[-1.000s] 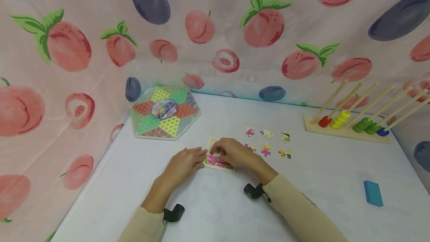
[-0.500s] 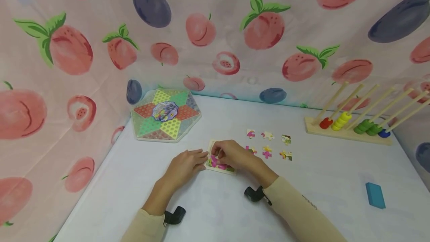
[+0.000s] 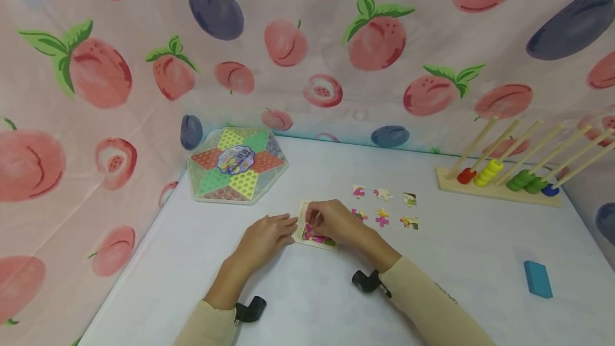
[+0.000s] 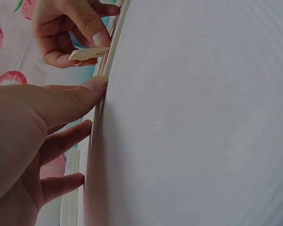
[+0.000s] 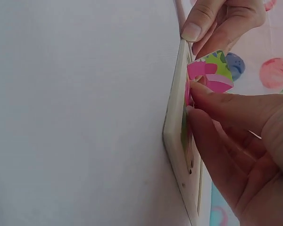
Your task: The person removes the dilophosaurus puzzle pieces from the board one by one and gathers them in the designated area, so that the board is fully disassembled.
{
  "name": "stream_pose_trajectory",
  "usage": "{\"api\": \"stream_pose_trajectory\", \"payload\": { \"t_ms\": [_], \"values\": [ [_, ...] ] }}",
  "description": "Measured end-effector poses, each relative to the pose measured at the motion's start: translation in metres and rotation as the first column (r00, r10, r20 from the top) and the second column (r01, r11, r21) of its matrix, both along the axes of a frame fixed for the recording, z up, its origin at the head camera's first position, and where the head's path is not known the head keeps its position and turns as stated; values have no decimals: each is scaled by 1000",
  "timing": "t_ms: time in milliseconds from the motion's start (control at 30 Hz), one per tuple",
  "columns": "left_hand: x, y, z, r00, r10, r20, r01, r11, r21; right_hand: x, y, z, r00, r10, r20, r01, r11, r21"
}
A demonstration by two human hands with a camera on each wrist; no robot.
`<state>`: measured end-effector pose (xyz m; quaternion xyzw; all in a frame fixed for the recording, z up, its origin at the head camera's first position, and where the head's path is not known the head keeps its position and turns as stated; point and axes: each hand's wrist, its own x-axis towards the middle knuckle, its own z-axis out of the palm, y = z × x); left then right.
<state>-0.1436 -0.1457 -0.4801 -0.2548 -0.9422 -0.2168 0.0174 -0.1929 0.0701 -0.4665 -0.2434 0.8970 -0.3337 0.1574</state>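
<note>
A small wooden puzzle tray (image 3: 300, 240) lies on the white table, with pink and green pieces along its near side. My right hand (image 3: 333, 221) is over it, thumb and fingers pinching a pink-and-green jigsaw piece (image 5: 219, 70). That piece stands tilted up from the tray in both wrist views. My left hand (image 3: 265, 239) rests at the tray's left edge, its fingers fairly straight. In the left wrist view the thumb touches the tray's edge. Part of the tray is hidden under my right hand.
Several loose jigsaw pieces (image 3: 383, 194) lie in two rows right of the tray. A hexagonal Chinese checkers board (image 3: 250, 180) is at the back left. A wooden bead stacker (image 3: 495, 190) stands at the back right, and a blue block (image 3: 537, 279) lies at the right.
My right hand has shifted slightly within the tray and the pinched piece now tilts up more steeply. My left hand stays at the tray's edge. The head view has tipped slightly.
</note>
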Motion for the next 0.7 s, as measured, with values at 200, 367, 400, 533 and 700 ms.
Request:
{"api": "stream_pose_trajectory", "payload": {
  "t_ms": [200,367,400,533,700],
  "values": [
    [1,0,1,1000,8,9,-8,1000,-1,0,2,-3,999,-27,-18,27,999,-24],
    [1,0,1,1000,2,4,-2,1000,3,1,4,-2,999,-42,-16,41,998,-50],
    [1,0,1,1000,2,4,-2,1000,5,1,5,-1,999,-47,-6,46,997,-57],
    [1,0,1,1000,-1,2,1,1000,3,1,8,3,997,-54,55,59,993,-105],
    [1,1,2,1000,-9,4,9,1000,3,-1,17,9,980,-84,179,120,972,-204]
  ]
}}
